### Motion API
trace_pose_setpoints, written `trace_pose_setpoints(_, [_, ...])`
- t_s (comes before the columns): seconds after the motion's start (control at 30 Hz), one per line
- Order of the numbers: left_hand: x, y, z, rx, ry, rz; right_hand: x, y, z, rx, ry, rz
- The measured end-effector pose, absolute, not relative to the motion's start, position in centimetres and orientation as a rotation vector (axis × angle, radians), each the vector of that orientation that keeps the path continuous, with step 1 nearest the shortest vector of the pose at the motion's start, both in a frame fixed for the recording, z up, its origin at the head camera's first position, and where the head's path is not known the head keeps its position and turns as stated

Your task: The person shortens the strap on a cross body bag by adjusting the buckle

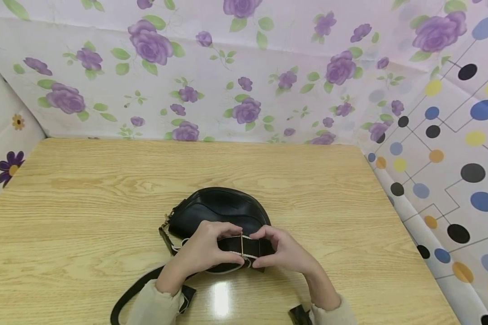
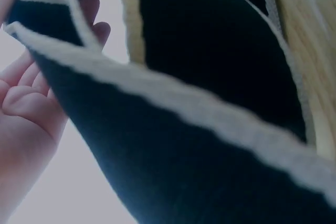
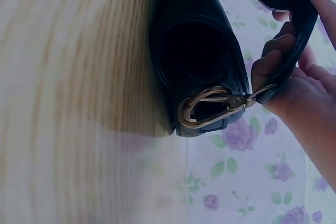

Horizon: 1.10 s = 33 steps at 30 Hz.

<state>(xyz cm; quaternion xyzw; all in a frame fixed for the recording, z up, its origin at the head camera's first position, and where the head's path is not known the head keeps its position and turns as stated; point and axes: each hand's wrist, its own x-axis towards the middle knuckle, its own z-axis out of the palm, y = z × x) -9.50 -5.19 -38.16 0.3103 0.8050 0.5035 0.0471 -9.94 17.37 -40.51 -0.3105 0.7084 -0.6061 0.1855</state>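
Note:
A black handbag (image 1: 223,203) with a curved top lies on the table. In front of it, my left hand (image 1: 203,248) and right hand (image 1: 286,250) grip a wide black strap (image 1: 251,247) with pale edges by its upper and lower edges, one on each side of a thin gold-coloured buckle (image 1: 241,246). In the left wrist view, strap loops (image 2: 173,135) pass close to the camera and partly hide the left hand. A gold-coloured snap hook (image 3: 210,111) joins the strap to the bag's end in the right wrist view, near the right hand's curled fingers.
The wooden table (image 1: 105,203) spreads around the bag. More black strap (image 1: 132,291) curves over the table beside the left sleeve. Flowered cloth (image 1: 211,67) stands behind the table, and dotted cloth (image 1: 451,180) borders its right side.

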Motion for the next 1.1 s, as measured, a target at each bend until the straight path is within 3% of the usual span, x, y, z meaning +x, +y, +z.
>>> trace_pose_setpoints(0.23, [-9.5, -5.2, -38.3, 0.813, 2.49, 1.516, -9.9, 17.4, -40.9, -0.872, 1.993, -1.767])
trace_pose_setpoints(1.1, [-9.5, -4.1, -38.6, 0.854, 2.386, 1.567, -9.4, 16.3, -40.5, -0.815, 2.011, -1.828])
